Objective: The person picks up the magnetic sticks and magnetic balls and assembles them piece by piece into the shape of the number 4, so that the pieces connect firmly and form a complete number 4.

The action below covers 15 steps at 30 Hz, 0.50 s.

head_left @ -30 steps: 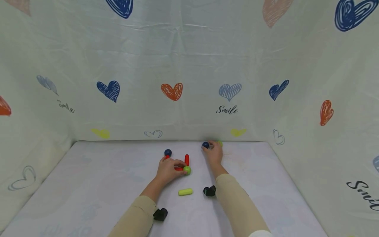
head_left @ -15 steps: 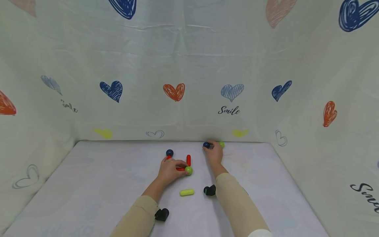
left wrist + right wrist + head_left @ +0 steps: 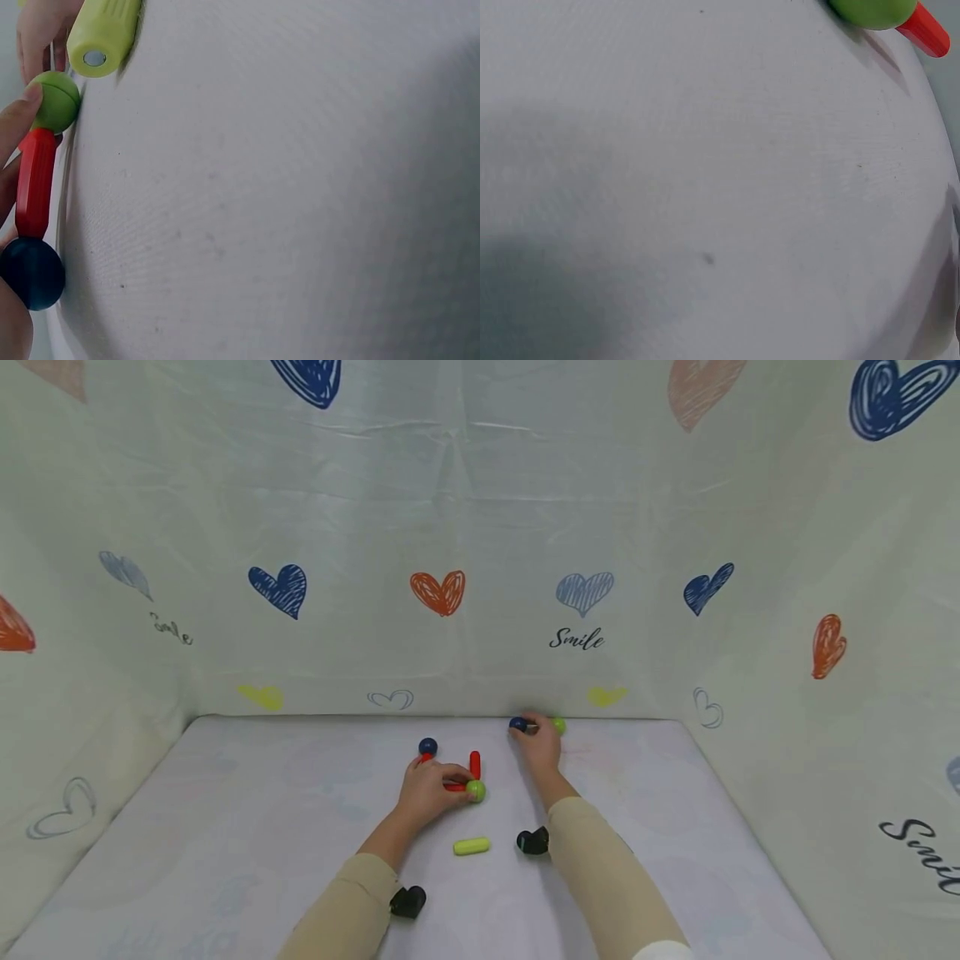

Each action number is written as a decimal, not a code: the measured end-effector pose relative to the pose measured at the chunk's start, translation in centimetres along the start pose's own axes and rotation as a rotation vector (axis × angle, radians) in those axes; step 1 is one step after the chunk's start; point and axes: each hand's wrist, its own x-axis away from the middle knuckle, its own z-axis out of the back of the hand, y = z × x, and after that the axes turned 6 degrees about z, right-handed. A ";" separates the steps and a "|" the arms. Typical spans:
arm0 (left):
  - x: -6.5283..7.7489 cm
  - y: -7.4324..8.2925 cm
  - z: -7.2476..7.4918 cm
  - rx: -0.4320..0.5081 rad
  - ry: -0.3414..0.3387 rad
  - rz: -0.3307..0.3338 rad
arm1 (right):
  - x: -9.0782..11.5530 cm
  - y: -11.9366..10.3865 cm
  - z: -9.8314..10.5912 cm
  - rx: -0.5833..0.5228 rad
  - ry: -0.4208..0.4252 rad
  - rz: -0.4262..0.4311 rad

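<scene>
My left hand (image 3: 429, 793) grips a joined piece at the middle of the table. Its thumb presses on a green ball (image 3: 58, 103), which has a red rod (image 3: 36, 184) joined to it. A dark blue ball (image 3: 34, 274) sits at the rod's other end, by the palm. Beyond that hand, the head view shows another red rod (image 3: 475, 765) pointing away from the green ball and a blue ball (image 3: 427, 746). At the table's back edge my right hand (image 3: 542, 747) pinches a dark blue ball (image 3: 517, 724). Another green ball (image 3: 558, 726) shows behind its knuckles.
A loose yellow-green rod (image 3: 471, 846) lies on the white table (image 3: 225, 843) between the forearms, a metal disc in its end. A hanging cloth printed with hearts (image 3: 442, 652) rises at the back edge. Black wrist cameras (image 3: 407, 902) jut inward from both sleeves.
The blue ball at my right hand has shifted slightly left and toward the back edge. My left hand keeps its grip in the same place. The head view sways a little.
</scene>
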 end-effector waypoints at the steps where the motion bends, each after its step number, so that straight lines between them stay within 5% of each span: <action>1: 0.0 0.0 0.0 0.000 -0.001 0.002 | 0.0 -0.1 0.0 -0.019 -0.005 0.000; 15: 0.0 -0.1 0.1 -0.001 0.005 -0.008 | 0.7 -0.9 -0.2 -0.162 -0.111 -0.022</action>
